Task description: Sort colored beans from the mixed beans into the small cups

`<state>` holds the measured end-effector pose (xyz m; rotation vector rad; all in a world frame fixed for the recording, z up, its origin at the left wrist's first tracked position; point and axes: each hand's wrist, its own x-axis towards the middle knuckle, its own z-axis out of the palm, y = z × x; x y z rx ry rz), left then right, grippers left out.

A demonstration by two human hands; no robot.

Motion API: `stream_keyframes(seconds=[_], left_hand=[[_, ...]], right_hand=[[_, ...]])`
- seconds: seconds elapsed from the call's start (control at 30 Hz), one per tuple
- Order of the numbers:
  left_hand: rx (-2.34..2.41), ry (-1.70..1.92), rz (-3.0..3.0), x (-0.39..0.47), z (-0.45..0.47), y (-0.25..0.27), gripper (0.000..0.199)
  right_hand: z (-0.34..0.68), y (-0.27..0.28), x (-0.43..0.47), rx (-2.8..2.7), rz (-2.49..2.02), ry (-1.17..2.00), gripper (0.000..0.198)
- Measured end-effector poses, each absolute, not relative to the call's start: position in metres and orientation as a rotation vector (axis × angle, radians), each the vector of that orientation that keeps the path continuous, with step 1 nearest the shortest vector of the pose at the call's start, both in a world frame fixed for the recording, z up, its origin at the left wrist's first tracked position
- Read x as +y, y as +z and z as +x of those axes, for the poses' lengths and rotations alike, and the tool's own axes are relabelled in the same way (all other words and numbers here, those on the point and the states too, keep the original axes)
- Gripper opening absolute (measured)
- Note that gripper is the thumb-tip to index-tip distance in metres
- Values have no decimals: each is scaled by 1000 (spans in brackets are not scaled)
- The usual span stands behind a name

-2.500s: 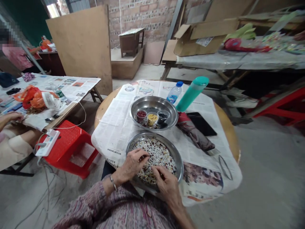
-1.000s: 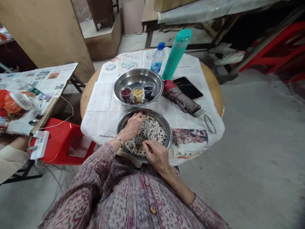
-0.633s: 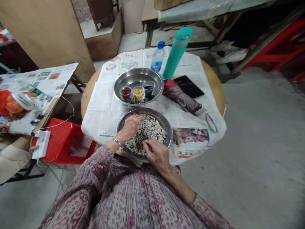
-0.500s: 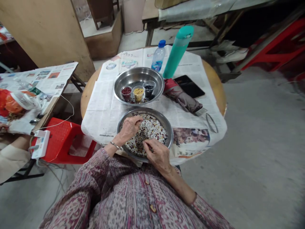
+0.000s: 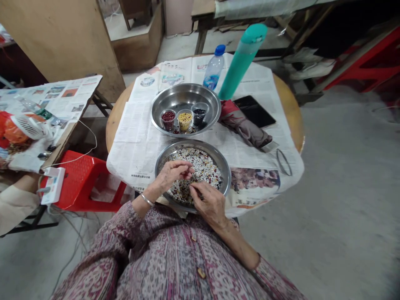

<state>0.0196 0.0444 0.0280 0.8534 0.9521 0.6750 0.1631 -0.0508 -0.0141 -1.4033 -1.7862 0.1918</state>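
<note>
A steel basin (image 5: 227,183) in front of me holds white grains mixed with red, yellow and black beans (image 5: 200,160). Over its left part is my left hand (image 5: 175,173), turned partly palm up with its fingers curled together; what lies in them is too small to make out. My right hand (image 5: 208,202) is at the basin's near right side, thumb and forefinger pinched at the mix. Behind stands a second steel basin (image 5: 186,93) with three clear cups, one of dark red beans (image 5: 168,118), one of yellow beans (image 5: 184,120) and one of black beans (image 5: 199,113).
On the newspaper-covered table (image 5: 131,129) are a water bottle (image 5: 214,68), a teal bottle (image 5: 242,62), a folded umbrella (image 5: 245,127) and a black tablet-like object (image 5: 254,111). Left are a red stool (image 5: 81,183), a power strip (image 5: 53,185) and another person's arm (image 5: 18,196).
My left hand has moved slightly right and turned more palm up, its fingers drawn nearer my right hand. My right hand has barely moved. The view has shifted slightly.
</note>
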Motion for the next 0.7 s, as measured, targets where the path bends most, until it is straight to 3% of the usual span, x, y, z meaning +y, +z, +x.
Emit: stream_keyframes(seconds=[0.23,0.57,0.7], left_hand=[[890,689,833,43,20,28,33],[918,743,729,46,19,24,11],[919,791,665,61,15,33,13]], right_hand=[[163,-13,-51,-1790,-1399,189,10],[164,-14,-51,-1800,-1393,182,12],[164,-14,-51,-1788,-1393,198,12]])
